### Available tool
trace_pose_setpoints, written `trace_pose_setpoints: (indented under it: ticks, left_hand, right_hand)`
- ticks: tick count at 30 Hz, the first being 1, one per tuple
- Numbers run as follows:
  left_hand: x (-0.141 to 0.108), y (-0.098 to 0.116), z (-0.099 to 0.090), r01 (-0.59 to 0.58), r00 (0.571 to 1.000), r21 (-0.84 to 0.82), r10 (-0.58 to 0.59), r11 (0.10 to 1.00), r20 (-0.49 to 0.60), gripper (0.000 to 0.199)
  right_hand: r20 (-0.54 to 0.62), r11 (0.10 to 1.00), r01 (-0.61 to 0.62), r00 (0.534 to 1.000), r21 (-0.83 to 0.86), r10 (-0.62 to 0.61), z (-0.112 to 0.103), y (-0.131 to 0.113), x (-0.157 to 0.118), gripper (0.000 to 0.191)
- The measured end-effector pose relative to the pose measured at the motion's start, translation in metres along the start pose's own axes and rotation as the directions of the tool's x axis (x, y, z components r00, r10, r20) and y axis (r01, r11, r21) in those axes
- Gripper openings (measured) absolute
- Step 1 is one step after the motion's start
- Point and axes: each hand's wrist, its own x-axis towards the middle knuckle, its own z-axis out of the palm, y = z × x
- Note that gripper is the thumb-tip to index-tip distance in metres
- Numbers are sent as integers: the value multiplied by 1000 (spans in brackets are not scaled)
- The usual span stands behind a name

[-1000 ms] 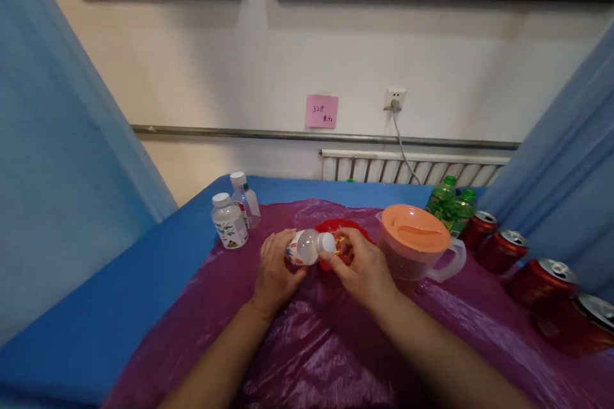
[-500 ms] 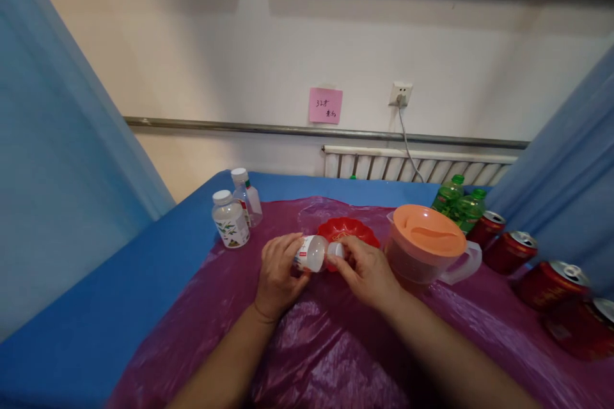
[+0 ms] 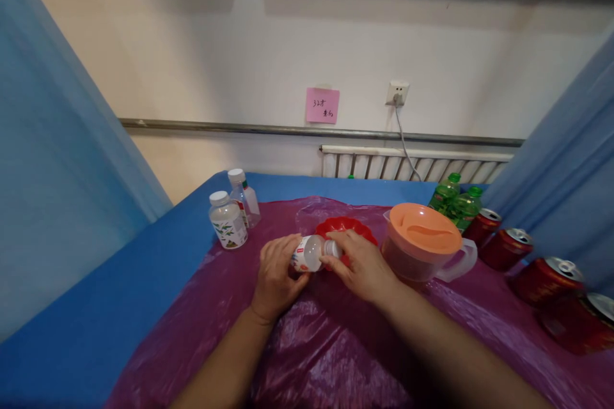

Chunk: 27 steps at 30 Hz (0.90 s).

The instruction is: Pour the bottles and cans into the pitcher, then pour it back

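A small clear bottle [image 3: 314, 253] with a white printed label lies on its side in the air, its neck pointing right. My left hand [image 3: 278, 275] is wrapped round the labelled body. The fingers of my right hand [image 3: 359, 265] pinch the white cap [image 3: 332, 248], which sits at the bottle's neck. Behind and partly under my right hand is a red scalloped bowl [image 3: 367, 234]; its contents are mostly hidden. Right of that hand stands a clear pitcher [image 3: 410, 262] with an orange lid [image 3: 425, 228].
A white-capped jar [image 3: 229, 222] and a clear bottle [image 3: 250, 204] stand at the left. Green bottles [image 3: 446, 193] and several red cans [image 3: 547, 281] line the right side. Purple plastic sheeting [image 3: 307, 345] covers part of the blue table [image 3: 115, 294]. Blue curtains [image 3: 62, 108] hang on both sides.
The bottle has turned a little about its length, so its label shows differently. The fingers of my right hand have shifted round the cap. The view has moved slightly.
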Motion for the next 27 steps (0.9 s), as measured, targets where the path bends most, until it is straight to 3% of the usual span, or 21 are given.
trace_pose_setpoints:
  ticks: [3,10,14,15,17,20,23,27]
  left_hand:
    - [2,0,-2,10,1000,17,-10,1000,9,56]
    - [2,-3,-4,36,999,33,-35,999,-33,59]
    - [0,-15,0,206,977,29,-204,978,-60,57]
    - [0,-20,2,272,958,21,-269,962,-97,57]
    - [-1,-28,4,398,896,-20,-394,917,-205,58]
    - [-2,-36,5,508,782,-117,-514,853,-352,64]
    - [-3,-39,4,537,716,-170,-553,826,-426,71]
    - [-4,-39,2,548,708,-174,-565,818,-425,73]
  right_hand:
    - [20,999,40,999,-37,-40,-1,0,3,31]
    - [-49,948,281,956,-149,-290,-6,2,9,32]
    - [-108,923,371,918,-97,-381,-12,7,16,29]
    - [-140,935,349,925,-58,-354,-11,7,17,28]
    - [-159,982,189,970,5,-185,-4,6,20,28]
    - [-45,995,-95,995,-33,93,23,-1,23,24]
    - [83,984,-110,989,-136,122,57,-13,30,18]
    - [217,955,-40,970,-292,107,95,-25,47,18]
